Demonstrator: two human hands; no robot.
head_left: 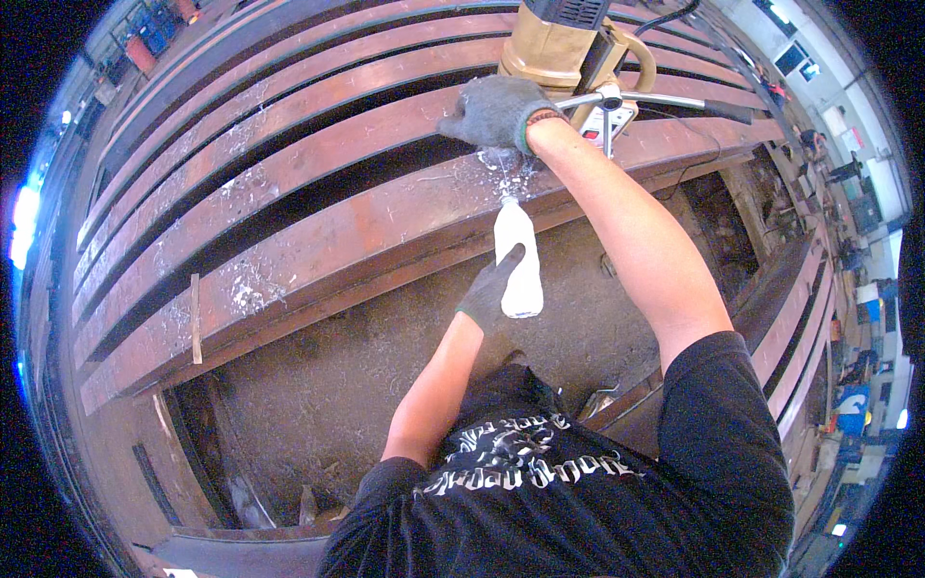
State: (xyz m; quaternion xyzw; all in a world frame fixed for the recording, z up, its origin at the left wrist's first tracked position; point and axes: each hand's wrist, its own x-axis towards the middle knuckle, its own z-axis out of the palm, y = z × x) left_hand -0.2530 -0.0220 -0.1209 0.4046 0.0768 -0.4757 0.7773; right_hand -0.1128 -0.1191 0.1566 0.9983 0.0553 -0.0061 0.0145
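My left hand (493,289), in a dark glove, is closed around a white plastic bottle (517,252). The bottle's narrow top points away from me, at the edge of a rusty steel beam (337,214). White wet splashes and bits lie on the beam just past the tip. My right hand (496,113), in a grey glove, is at the lower front of a tan drilling machine (547,50) standing on the beams. It covers the machine's lower part, and its fingertips are hidden, so I cannot see what they touch. A crank handle (609,96) with long arms sits right of that hand.
Several parallel steel beams run across the far side, with dark gaps between them. More beams (790,337) lie at the right. A thin strip (197,318) leans against the near beam at the left. A cable (708,154) trails right of the machine. Brown floor (356,385) lies below.
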